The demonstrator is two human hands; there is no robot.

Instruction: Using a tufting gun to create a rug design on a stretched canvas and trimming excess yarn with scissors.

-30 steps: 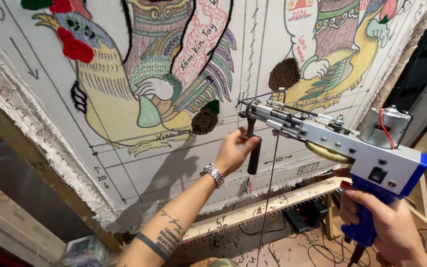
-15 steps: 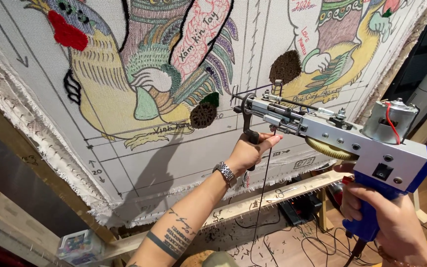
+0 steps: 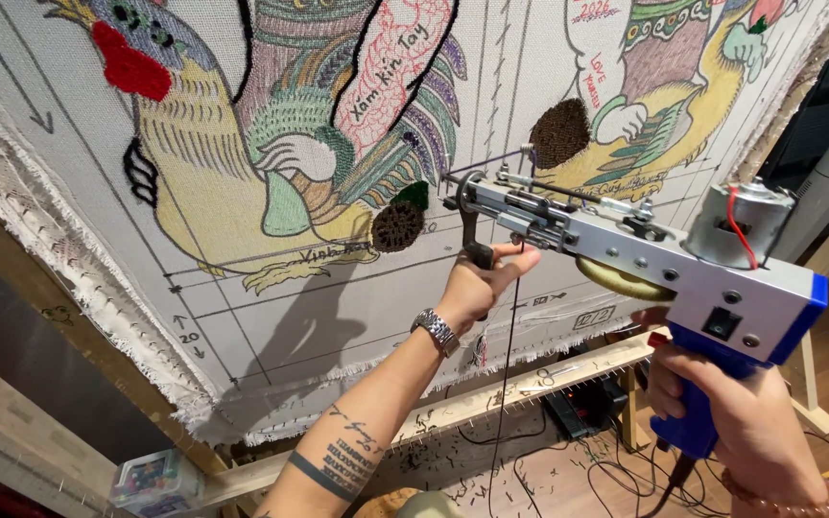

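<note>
Blue-gripped and grey-bodied, the metal tufting gun (image 3: 645,269) is held two-handed just in front of the stretched pale cloth with its coloured rooster drawing (image 3: 271,144): the right hand (image 3: 731,422) is wrapped tight round the blue rear grip, while the left hand (image 3: 477,283) is closed round the black front handle, which looks meant to steady the needle end near the cloth. At the near left, below the wooden frame (image 3: 79,384), sits a small clear plastic box (image 3: 151,480), its contents too blurred to name.

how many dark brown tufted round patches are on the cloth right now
2: one brown patch below the rooster's tail, left of the tufting gun tip; another brown patch above the gun's front.
</note>
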